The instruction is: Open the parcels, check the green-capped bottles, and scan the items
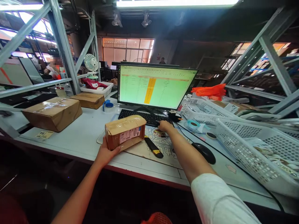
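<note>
My left hand [107,154] grips the lower left corner of a brown cardboard box [125,123], thumb along its front edge. The box is tilted, with clear tape on top and a printed white label [130,135] on its recessed front side. My right hand [165,126] reaches to the right part of the black keyboard [126,114], its fingertips at the keys and holding nothing I can see. Between the hands a black and yellow utility knife [153,147] lies on a patterned mat [140,152]. A black mouse [203,153] sits beside my right forearm.
Behind the keyboard stands a monitor [137,85] showing a spreadsheet. Two cardboard boxes [53,113] and a blue tape roll [108,105] occupy the left side. White perforated baskets [243,155] line the right, with a cable [224,149] running past. A person [56,67] is at far left.
</note>
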`<move>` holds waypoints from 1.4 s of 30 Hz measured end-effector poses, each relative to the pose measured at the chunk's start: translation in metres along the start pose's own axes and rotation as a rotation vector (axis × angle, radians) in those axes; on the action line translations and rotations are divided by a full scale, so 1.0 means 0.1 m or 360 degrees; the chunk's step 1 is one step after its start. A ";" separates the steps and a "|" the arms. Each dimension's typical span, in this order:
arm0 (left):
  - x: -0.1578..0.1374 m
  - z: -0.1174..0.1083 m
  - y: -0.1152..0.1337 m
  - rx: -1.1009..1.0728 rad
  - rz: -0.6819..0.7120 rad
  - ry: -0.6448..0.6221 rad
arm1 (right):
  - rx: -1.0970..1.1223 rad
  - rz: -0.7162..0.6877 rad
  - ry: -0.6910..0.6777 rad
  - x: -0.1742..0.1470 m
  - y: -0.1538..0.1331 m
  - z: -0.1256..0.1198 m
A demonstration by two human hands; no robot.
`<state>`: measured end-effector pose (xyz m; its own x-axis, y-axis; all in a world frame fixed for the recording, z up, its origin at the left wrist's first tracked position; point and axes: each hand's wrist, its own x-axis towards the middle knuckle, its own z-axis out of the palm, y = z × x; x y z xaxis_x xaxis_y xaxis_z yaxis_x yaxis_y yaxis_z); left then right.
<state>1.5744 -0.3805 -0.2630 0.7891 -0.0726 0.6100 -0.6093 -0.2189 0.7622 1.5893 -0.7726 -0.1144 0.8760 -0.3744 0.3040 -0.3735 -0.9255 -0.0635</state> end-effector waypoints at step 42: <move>-0.52 -0.10 0.97 0.1476 0.0910 0.0226 | 0.0743 -0.0833 0.0153 -2.57 -0.67 0.08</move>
<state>1.4732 -0.3884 -0.2189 0.3568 -0.2966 0.8858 -0.5400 -0.8393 -0.0636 1.3914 -0.6150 -0.1963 0.8658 0.1133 0.4874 0.2781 -0.9187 -0.2805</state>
